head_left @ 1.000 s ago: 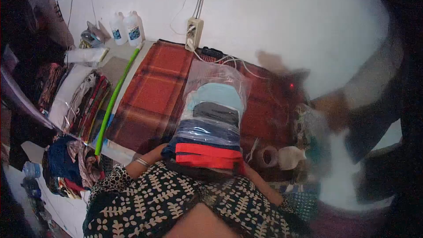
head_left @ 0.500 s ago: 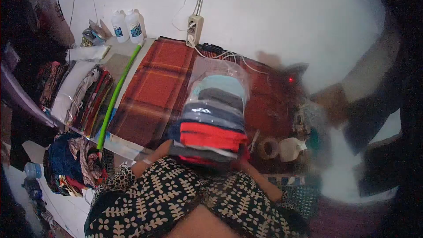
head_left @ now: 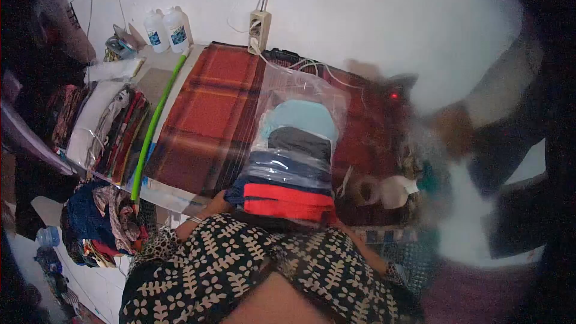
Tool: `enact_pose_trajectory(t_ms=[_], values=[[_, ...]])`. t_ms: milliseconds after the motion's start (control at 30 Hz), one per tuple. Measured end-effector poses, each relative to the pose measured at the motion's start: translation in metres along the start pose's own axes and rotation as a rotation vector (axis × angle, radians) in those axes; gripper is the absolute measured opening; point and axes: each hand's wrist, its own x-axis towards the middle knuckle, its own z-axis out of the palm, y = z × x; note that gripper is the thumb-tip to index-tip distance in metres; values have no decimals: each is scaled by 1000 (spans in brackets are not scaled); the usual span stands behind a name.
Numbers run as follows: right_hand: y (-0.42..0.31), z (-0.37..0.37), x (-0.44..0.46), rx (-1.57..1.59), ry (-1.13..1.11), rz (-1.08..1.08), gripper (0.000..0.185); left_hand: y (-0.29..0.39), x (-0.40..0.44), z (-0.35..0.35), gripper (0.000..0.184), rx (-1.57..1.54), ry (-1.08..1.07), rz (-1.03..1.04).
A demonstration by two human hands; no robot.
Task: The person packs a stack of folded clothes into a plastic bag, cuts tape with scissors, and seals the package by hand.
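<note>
A clear plastic bag (head_left: 303,81) holds a stack of folded clothes (head_left: 291,198), with light blue, dark grey, navy and bright red layers. It is right in front of my body, above a plaid cloth. My left hand (head_left: 219,204) is at the near left side of the stack, its fingers mostly hidden behind the fabric. At the near right side, my right hand (head_left: 338,223) grips the stack too, largely covered by it. The nearest layers disappear behind my patterned garment (head_left: 240,258).
The reddish plaid cloth (head_left: 198,126) covers the work surface. A green stick (head_left: 157,126) lies left of it, beside packed folded fabrics (head_left: 90,126). Two white bottles (head_left: 176,30), an iron (head_left: 123,42) and a power strip (head_left: 259,31) are by the wall. Tape rolls (head_left: 393,192) lie right.
The bagged stack has come slightly closer to my body, and its lowest grey and white layers are now hidden. Both hands have moved with it. The view has shifted a little.
</note>
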Motion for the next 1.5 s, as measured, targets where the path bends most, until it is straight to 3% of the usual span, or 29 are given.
enact_pose_trajectory(t_ms=[300, 533, 600, 633, 667, 733, 767, 800, 833, 867, 967, 1000, 1033, 1067, 1100, 1167, 1200, 1233, 1333, 1500], values=[[4, 18, 25, -31, 7, -91, 44, 2, 7, 0, 29, -94, 107, -58], [13, 46, 74, 58, 30, -303, 43, 28, 72, 6, 29, -634, 370, -283], [17, 45, 77, 58, 50, -353, 43, 73, 41, -11, 29, -336, 214, -247], [17, 43, 76, 45, 61, -372, 43, 108, 25, -22, 29, -32, 56, -198], [13, 37, 73, 13, 73, -361, 43, 132, 20, -31, 29, -31, 53, -195], [-20, 22, 59, -107, 101, -263, 40, 162, 11, -42, 29, 265, 38, -493], [-44, 13, 50, -185, 107, -191, 37, 162, 4, -45, 29, 267, 32, -495], [-67, 2, 45, -341, 119, -53, 32, 161, -3, -50, 28, 105, 254, -282], [-72, -7, 47, -321, 209, -167, 28, 166, -6, -53, 28, -57, 472, -60], [-77, -14, 48, -300, 301, -284, 27, 174, -6, -56, 28, -53, 471, -57], [-128, -23, 41, -157, 350, -321, 23, 216, 7, -62, 29, -135, 507, 74], [-141, -20, 39, -156, 351, -329, 23, 225, 13, -59, 27, 36, 454, 123], [-156, -15, 36, -353, 291, -391, 23, 241, 16, -56, 26, 204, 397, 172], [-167, -9, 34, -552, 231, -452, 23, 262, 12, -49, 27, 204, 391, 78], [-172, -4, 29, -557, 242, -459, 23, 254, 11, -47, 27, 203, 393, 91], [-175, 4, 22, -703, 250, -436, 21, 227, 20, -41, 34, 309, 465, 230], [-179, 7, 18, -705, 252, -439, 21, 245, 14, -40, 40, 213, 369, 96], [-183, 11, 12, -729, 237, -379, 21, 236, 18, -40, 40, 212, 369, 92], [-173, 17, 8, -769, 216, -319, 21, 210, 21, -41, 37, 228, 292, 116], [-168, 22, 12, -910, 232, -391, 19, 224, 14, -32, 25, 413, 460, 150]])
